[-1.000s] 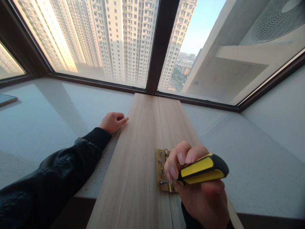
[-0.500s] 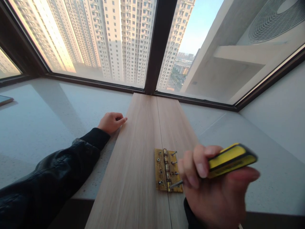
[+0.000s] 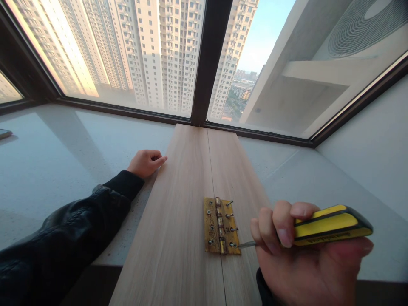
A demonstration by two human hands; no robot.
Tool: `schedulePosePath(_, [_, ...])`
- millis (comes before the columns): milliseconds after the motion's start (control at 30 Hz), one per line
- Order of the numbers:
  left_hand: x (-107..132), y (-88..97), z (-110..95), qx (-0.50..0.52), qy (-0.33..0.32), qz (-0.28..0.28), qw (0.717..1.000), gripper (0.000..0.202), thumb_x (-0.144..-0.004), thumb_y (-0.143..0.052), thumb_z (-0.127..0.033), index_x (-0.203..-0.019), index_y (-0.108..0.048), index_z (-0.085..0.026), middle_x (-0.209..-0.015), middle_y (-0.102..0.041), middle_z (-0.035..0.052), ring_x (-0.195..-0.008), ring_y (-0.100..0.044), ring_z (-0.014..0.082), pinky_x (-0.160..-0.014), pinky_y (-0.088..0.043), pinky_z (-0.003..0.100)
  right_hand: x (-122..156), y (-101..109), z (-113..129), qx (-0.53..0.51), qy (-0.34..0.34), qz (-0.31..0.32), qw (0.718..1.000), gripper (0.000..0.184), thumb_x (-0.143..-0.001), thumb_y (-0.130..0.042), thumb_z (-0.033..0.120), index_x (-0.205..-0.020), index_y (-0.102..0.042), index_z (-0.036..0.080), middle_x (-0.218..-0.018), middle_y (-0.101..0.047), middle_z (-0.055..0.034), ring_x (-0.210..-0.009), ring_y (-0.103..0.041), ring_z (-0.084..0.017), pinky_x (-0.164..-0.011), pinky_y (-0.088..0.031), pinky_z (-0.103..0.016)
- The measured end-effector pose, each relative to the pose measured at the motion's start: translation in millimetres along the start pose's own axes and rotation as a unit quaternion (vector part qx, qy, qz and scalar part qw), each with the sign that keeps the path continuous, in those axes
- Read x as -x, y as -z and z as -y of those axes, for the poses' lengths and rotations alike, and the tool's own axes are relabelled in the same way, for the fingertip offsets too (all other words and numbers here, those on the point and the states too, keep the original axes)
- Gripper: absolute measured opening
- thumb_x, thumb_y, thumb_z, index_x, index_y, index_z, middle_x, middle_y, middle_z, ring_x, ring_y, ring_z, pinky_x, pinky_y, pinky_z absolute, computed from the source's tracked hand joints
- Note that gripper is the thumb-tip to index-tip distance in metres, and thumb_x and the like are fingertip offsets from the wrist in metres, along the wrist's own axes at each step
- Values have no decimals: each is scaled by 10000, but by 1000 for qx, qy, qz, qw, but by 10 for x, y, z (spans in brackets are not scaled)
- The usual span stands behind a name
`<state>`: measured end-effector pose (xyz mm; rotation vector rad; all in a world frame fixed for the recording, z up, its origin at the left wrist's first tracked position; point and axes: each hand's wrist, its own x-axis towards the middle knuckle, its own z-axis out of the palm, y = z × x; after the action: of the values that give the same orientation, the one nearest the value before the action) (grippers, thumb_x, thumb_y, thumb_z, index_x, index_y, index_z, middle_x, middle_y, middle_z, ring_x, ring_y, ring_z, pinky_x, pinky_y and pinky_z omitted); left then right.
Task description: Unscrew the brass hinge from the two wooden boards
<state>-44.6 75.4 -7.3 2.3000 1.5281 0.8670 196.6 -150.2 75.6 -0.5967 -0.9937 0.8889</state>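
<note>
Brass hinge (image 3: 222, 226), dull gold and a little tarnished, lies flat across the seam of two pale wood-grain boards (image 3: 188, 191), its knuckled barrel running along the joint. It sits toward six o'clock on the boards, near their close end. Several small screws (image 3: 229, 203) stand proud of its right leaf, heads tilted, not driven home; the left leaf shows screw heads too.

At four o'clock from the hinge the right hand (image 3: 306, 263) is wrapped tight round a screwdriver (image 3: 325, 227) with a chunky yellow-and-black handle, rubbery looking, fingers curled over the top and thumb underneath. Its thin steel shaft points toward nine o'clock, the tip touching or just at the lowest screw on the right leaf.

Out at ten o'clock the left hand (image 3: 145, 162), coming from a glossy black leather-like sleeve (image 3: 73, 238), rests loosely curled with fingertips against the left board's long edge, holding nothing.

Boards lie on a speckled, stone-like white sill (image 3: 63, 170), smooth and matte. At twelve o'clock a dark window frame (image 3: 208, 63) splits the glass, with tall pale tower blocks beyond. A round ribbed grille (image 3: 360, 25) shows at two o'clock outside.
</note>
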Motion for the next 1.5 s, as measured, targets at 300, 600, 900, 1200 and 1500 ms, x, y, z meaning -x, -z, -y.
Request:
schedulePosePath(300, [-5,-3,-7,5,1,0,1000,392,-780,-485,-443,-510,-468,-159,-486,-353,-43,-508,-355,96,-532,-263,238,-33,-3,11,52,-21,116,992,483,-911,-437,641,-795,-404,173,-616,-329,14,-516,-316,-86,-473,-295,-195])
schedulePosePath(600, [0,-1,-17,2,0,3,1000,378,-780,-486,-433,-517,-477,-162,-482,-368,-41,-505,-359,99,-527,-264,240,-96,-125,-30,31,-23,123,992,531,-928,-344,666,-766,-476,178,-541,-339,12,-511,-348,-102,-506,-335,-221])
schedulePosePath(900, [-7,-6,-25,3,4,4,1000,385,-780,-479,-438,-513,-469,-161,-486,-357,-38,-507,-356,99,-523,-263,238,-121,-269,-309,18,31,78,996,518,-954,-289,607,-751,-444,157,-548,-312,5,-508,-323,-102,-518,-310,-233])
schedulePosePath(1200, [8,14,-31,6,6,-2,1000,389,-777,-480,-443,-510,-474,-160,-486,-351,-37,-509,-361,101,-530,-265,241,-119,-285,-363,40,65,91,993,576,-942,-250,658,-728,-424,153,-538,-279,10,-492,-301,-95,-515,-288,-224])
schedulePosePath(1500, [3,19,-51,12,6,-3,1000,385,-771,-483,-438,-504,-472,-160,-482,-363,-36,-510,-362,102,-539,-274,242,-16,-401,-501,120,143,-33,982,425,-924,-483,564,-785,-542,166,-659,-387,-18,-590,-404,-119,-542,-325,-242])
